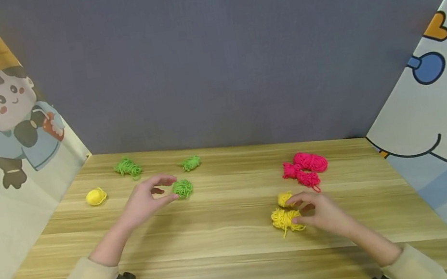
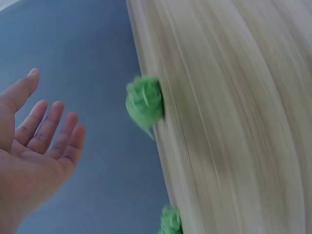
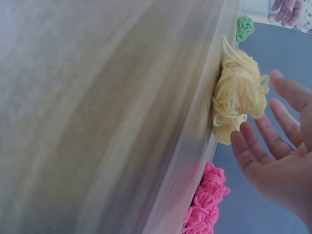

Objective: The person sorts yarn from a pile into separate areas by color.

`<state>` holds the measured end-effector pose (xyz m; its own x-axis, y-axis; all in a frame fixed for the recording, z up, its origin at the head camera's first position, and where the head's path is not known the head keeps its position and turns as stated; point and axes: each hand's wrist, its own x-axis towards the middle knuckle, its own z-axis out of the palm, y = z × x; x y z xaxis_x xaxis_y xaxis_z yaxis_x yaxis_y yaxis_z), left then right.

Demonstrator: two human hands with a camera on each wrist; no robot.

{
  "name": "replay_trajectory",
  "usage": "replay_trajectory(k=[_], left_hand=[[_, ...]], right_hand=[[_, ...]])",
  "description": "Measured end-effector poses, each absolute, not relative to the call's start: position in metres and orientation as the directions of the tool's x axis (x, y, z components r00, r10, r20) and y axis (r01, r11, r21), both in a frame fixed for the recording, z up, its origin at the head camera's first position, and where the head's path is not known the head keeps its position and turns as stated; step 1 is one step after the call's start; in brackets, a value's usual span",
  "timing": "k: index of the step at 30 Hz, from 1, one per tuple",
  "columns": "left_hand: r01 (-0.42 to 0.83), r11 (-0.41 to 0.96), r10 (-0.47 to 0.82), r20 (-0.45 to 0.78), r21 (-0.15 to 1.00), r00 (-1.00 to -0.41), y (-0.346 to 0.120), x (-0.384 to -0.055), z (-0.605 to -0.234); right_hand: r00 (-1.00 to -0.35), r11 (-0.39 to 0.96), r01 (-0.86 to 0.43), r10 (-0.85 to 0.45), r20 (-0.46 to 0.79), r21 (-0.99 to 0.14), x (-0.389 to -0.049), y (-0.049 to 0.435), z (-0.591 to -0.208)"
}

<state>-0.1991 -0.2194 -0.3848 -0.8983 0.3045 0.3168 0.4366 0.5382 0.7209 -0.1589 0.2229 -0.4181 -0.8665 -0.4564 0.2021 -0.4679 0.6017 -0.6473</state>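
Note:
My left hand (image 1: 145, 199) is over the left half of the table, thumb and fingers spread. Its fingertips come right up to a small round bundle of green yarn (image 1: 183, 189). In the left wrist view a gap shows between that hand (image 2: 41, 146) and the green yarn (image 2: 145, 101). On the right, my right hand (image 1: 324, 211) has its thumb and fingers apart beside a yellow yarn bundle (image 1: 285, 220). A smaller yellow bundle (image 1: 284, 199) lies just behind it, overlapped by the fingertips. The right wrist view has the relaxed fingers (image 3: 263, 139) close to the yellow yarn.
Two more green yarn bundles, one at the left (image 1: 127, 167) and one nearer the middle (image 1: 190, 163), lie toward the back. A yellow ball (image 1: 96, 196) sits at the far left. Pink yarn bundles (image 1: 309, 163) cluster at the back right. A grey partition (image 1: 211, 63) stands behind the table.

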Motion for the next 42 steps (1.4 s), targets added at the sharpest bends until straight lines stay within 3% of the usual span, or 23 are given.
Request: replay_trajectory(k=[22, 42], left_hand=[[0.291, 0.700, 0.067, 0.347, 0.652, -0.936, -0.306, -0.213, -0.393], [0.245, 0.750, 0.067, 0.297, 0.615, -0.953, -0.369, -0.223, -0.408]], right_hand=[[-0.853, 0.633, -0.476, -0.501, 0.146, -0.610, -0.161, 0.223, -0.429], [-0.860, 0.634, -0.443, -0.501, 0.099, -0.634, -0.165, 0.228, -0.429]])
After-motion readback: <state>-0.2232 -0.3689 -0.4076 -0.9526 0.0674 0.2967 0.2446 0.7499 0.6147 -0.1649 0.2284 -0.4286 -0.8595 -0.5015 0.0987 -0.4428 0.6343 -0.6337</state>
